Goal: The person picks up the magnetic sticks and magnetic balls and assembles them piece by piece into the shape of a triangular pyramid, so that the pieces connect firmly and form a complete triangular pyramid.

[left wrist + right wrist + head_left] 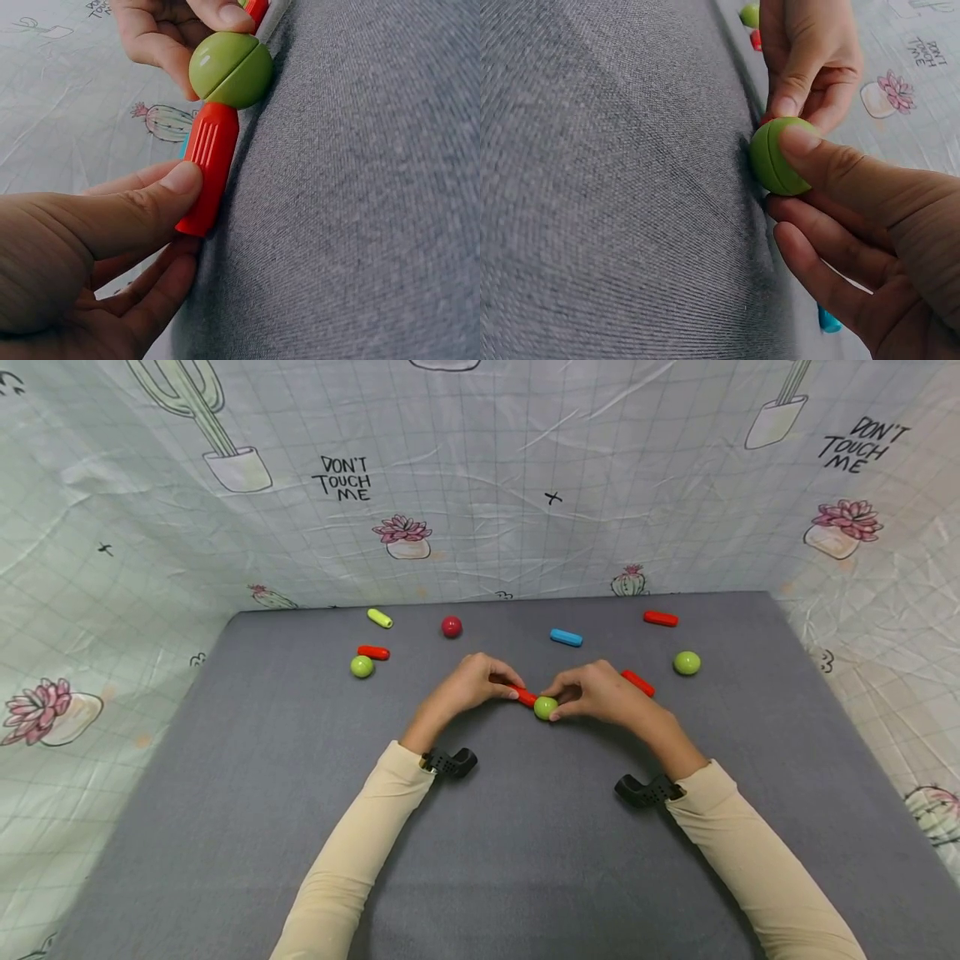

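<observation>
On cloth (517, 843), four red rods (214, 142), left grip (474, 682) pinching one, three green balls (231, 71), right grip (600, 690) likewise

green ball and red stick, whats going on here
A person's left hand pinches a red stick and the right hand holds a green ball against its end; whether they're joined is unclear. Elsewhere on the gray table lie more red sticks, two other green balls and a red ball.
</observation>
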Demonstrator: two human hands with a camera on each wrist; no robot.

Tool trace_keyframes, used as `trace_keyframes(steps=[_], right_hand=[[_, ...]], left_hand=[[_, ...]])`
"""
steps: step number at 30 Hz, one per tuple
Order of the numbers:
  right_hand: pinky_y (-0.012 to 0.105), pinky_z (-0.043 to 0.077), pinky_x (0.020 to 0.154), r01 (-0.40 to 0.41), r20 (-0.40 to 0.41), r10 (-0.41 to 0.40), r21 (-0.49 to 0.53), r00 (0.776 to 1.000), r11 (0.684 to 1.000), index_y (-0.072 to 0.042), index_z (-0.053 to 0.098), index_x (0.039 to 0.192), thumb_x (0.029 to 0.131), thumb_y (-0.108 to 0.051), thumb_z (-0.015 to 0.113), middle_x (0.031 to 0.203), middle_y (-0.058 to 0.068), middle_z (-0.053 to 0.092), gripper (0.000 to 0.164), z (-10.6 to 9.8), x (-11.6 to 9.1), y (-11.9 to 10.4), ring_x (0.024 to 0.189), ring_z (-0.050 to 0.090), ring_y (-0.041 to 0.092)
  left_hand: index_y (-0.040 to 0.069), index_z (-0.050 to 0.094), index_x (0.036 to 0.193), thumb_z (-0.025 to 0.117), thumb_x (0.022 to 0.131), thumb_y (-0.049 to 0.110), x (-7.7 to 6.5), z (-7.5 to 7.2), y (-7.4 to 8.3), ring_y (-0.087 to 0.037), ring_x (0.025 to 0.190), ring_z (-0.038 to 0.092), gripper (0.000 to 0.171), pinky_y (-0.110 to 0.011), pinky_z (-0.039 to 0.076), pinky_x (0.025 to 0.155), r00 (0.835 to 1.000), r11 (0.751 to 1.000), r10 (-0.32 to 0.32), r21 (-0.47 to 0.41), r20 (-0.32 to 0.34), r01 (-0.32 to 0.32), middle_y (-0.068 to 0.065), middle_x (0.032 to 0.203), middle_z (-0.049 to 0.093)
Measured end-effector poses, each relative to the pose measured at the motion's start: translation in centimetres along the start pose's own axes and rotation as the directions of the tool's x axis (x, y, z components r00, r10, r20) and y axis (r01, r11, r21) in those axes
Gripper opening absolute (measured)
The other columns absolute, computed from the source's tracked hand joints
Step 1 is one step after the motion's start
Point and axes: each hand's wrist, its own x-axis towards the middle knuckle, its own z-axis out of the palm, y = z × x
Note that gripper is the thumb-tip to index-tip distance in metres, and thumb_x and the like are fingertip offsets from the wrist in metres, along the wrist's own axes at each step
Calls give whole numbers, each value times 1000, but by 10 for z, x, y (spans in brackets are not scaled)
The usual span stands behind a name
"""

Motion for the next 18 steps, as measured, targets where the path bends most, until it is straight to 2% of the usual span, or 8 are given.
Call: trace_keyframes(steps=[6,9,13,15,18], right_hand=[[25,59,70,-21,-38,21,4,999,1000,-8,80,104,77,-15,89,96,5,78,29,3,-1,0,84,75,14],[26,59,70,-37,-69,36,-17,997,999,-7,80,104,78,-16,89,95,5,78,29,5,0,-2,83,75,14],[30,58,69,-115,-139,109,-38,984,993,-6,79,107,81,-18,87,95,7,78,30,10,5,-6,82,74,16],[32,58,68,-157,-182,149,-29,972,987,-6,79,107,82,-19,86,96,7,78,29,12,8,-7,82,74,17],[32,58,67,-175,-243,169,-1,955,985,-6,79,109,82,-17,86,97,9,78,30,16,12,-6,82,74,19]], left_hand=[[10,81,105,80,88,12,1,4,4,-14,94,67,17,-22,52,78,999,1000,-2,-12,-45,2,-3,104,77],[10,81,104,81,88,11,-1,7,8,-17,97,67,17,-26,53,83,993,999,34,18,-117,-32,-4,107,76],[10,80,102,83,86,11,-3,10,16,-21,97,65,17,-30,53,85,972,995,83,65,-221,-71,-5,106,72],[9,80,103,83,85,10,-5,10,21,-21,95,67,19,-29,55,84,969,996,87,51,-233,-77,-6,105,71],[6,78,108,83,84,8,-6,12,24,-20,94,69,25,-27,57,82,973,996,90,11,-210,-90,-8,106,70]])
